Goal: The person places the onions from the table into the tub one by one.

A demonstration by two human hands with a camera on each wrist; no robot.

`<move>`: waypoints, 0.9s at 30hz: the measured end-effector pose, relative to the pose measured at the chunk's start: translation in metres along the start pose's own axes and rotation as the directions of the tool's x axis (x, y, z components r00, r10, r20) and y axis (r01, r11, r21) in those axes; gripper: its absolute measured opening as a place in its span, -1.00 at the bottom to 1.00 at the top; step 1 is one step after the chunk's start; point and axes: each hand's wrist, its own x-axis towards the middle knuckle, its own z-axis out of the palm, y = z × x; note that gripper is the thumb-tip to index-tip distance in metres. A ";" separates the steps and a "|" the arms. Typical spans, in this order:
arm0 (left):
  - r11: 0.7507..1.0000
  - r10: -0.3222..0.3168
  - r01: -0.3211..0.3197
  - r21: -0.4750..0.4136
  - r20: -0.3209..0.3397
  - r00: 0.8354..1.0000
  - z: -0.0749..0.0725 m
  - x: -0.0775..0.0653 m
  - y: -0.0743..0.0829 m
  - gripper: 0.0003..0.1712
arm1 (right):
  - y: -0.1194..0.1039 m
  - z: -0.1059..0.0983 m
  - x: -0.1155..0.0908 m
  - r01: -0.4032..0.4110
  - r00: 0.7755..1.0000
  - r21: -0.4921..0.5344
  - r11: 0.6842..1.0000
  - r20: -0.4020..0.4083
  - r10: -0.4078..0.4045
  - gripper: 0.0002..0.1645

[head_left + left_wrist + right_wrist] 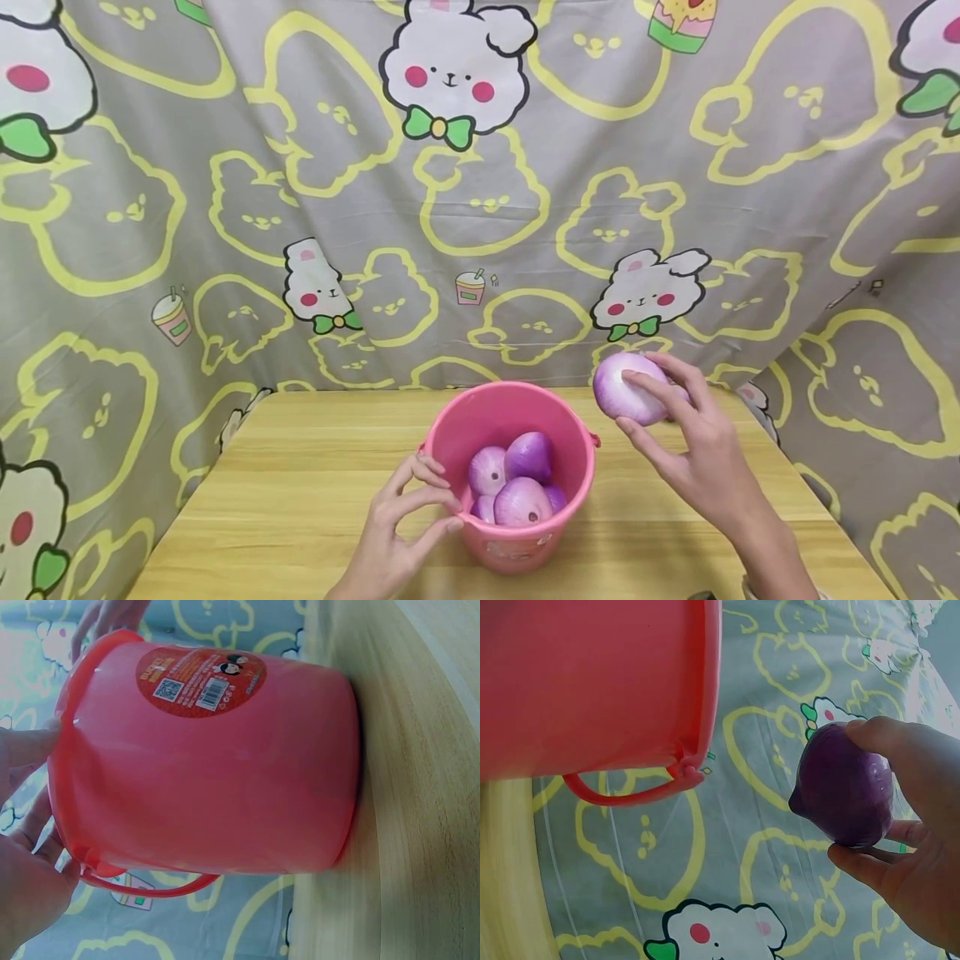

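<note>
A pink bucket [517, 542] stands upright on the table with several purple onions [522, 502] inside. At the near left of its rim, my left hand [405, 517] pinches the edge between thumb and fingers. In the left wrist view the thumb [34, 746] lies against the rim, above the bucket's smooth side [217, 780]. My right hand [697, 442] grips another purple onion [628, 388] between thumb and fingers, raised to the right of the bucket. From the right wrist, that onion [845, 787] shows a pointed end facing the bucket's side.
The bucket's handle [630, 796] hangs down along its far side. A wooden table [300, 492] lies under everything. Grey curtain cloth [450, 225] with cartoon rabbits closes off the back and both sides. A small dark object [702, 596] shows at the bottom edge.
</note>
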 end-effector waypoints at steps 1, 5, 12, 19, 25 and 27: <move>1.000 -0.001 0.001 0.000 0.001 1.000 0.000 0.000 0.000 -0.83 | -0.001 0.001 0.000 0.002 1.000 0.009 1.000 0.007 -0.002 -0.36; 1.000 -0.012 0.012 0.010 0.006 1.000 0.000 0.001 0.001 -0.82 | -0.004 0.003 0.002 0.016 1.000 0.021 1.000 0.021 -0.017 -0.35; 0.999 -0.018 0.017 0.032 0.011 1.000 0.000 0.002 0.002 -0.82 | -0.006 0.007 0.004 0.038 0.999 0.029 0.999 0.033 -0.039 -0.33; 0.999 -0.028 0.028 0.031 0.014 1.000 0.000 0.001 0.001 -0.81 | -0.010 0.009 0.006 -0.001 0.990 -0.002 1.000 0.141 0.002 -0.35; 0.999 -0.022 0.022 0.027 0.011 1.000 0.000 0.002 0.002 -0.81 | -0.013 0.013 0.011 0.013 0.984 0.005 1.000 0.177 -0.013 -0.34; 0.999 -0.022 0.022 0.024 0.010 1.000 0.000 0.002 0.002 -0.81 | -0.013 0.015 0.013 0.034 0.985 0.024 0.999 0.170 -0.038 -0.40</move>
